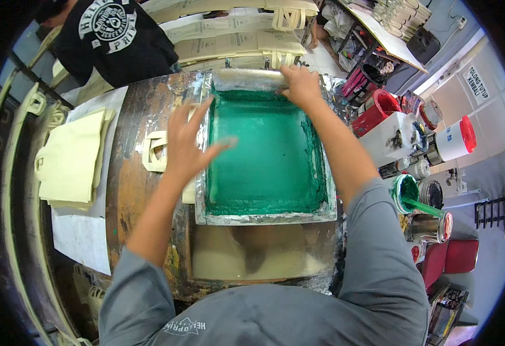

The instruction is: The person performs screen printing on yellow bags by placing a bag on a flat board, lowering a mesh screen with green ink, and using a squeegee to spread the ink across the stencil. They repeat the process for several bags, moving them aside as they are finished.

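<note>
A screen-printing frame (267,219) lies on the worktable, its mesh coated with wet green ink (264,155). A pale, smeared squeegee (244,79) rests across the frame's far end. My right hand (303,86) is closed around the squeegee's right end, thumb on the near side. My left hand (188,138), slightly blurred, has spread fingers and hovers over the frame's left side, holding nothing. Beneath and beside it, a cream bag handle (155,151) sticks out to the left. Most of that bag is hidden under the frame.
Folded cream bags (73,161) are stacked on a white sheet (82,233) at left. Ink pots, including a green one (405,193) with a stick, crowd the right side. Another person (117,43) stands at far left, by racks of bags (235,43).
</note>
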A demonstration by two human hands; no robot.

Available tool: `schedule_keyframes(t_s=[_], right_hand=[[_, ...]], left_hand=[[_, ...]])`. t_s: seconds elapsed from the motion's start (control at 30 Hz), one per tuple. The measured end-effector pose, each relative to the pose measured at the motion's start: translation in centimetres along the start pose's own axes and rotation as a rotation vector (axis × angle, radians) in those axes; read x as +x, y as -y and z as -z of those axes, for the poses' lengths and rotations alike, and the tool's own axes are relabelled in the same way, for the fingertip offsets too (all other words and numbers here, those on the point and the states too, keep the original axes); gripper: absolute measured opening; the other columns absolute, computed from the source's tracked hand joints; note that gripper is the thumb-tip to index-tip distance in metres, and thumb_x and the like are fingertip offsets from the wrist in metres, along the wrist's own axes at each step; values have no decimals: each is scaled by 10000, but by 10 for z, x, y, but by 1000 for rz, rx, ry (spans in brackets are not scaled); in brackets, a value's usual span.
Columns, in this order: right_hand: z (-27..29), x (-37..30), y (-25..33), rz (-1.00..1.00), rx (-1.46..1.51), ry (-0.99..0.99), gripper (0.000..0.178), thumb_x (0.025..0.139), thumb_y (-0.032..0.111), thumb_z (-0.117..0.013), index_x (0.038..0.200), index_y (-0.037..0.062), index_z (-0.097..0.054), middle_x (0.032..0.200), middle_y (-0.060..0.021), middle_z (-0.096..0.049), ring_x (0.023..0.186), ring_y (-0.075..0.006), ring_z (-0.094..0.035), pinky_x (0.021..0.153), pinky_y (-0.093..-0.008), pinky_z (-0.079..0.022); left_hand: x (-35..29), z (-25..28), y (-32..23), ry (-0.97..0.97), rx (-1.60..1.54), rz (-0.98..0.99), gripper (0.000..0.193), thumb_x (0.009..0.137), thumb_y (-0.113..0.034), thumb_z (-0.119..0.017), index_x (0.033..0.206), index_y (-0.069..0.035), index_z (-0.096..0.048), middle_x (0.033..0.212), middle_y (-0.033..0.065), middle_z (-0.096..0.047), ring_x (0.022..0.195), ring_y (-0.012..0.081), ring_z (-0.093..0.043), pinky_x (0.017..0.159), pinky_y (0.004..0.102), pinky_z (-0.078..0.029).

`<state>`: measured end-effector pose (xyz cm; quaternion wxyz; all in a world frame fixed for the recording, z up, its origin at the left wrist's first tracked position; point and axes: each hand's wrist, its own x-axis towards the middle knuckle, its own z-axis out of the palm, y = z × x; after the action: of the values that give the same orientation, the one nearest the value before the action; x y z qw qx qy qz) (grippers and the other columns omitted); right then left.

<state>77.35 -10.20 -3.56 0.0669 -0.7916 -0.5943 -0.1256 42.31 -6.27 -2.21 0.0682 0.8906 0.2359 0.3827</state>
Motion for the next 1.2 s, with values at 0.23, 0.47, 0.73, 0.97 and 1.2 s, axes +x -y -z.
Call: schedule_keyframes(t_s=[0.23,0.47,0.73,0.97,1.2], right_hand=[[-13,5,-3,71,-34,-6,564,794,322,-934,1266,174,-662,1189,-44,-757,1165,-315,-727,921,-528,-550],[9,-59,17,155,-14,-26,504,794,312,-926,1189,162,-653,1109,-49,-751,1091,-315,-734,865,-515,-549],[49,-175,61,135,76,-2,511,769,277,-924,1181,143,-653,1086,-75,-720,1040,-332,-701,869,-516,-509],[96,-243,92,73,97,281,550,745,292,-944,1187,156,-645,1075,-78,-700,1053,-325,-685,857,-499,-484],[90,-278,94,110,171,91,535,814,279,-888,1288,179,-662,1141,-73,-659,1125,-299,-636,933,-502,-453]], left_hand=[[116,-141,70,223,270,18,821,891,-820,-661,1089,-27,-734,1091,180,-727,1082,380,-693,891,515,-582],[55,-110,40,33,350,-136,734,899,-786,-673,833,-55,-688,799,101,-709,784,312,-714,668,441,-602],[-44,-49,-23,88,236,-74,665,862,-710,-761,802,-65,-615,803,123,-652,747,330,-660,654,461,-540],[-81,12,-87,148,184,-21,647,841,-686,-791,774,-73,-597,775,110,-632,719,328,-633,649,472,-522],[-153,45,-75,149,20,119,1143,691,-681,-908,1555,-46,-511,1360,185,-539,1240,385,-504,1125,554,-375]])
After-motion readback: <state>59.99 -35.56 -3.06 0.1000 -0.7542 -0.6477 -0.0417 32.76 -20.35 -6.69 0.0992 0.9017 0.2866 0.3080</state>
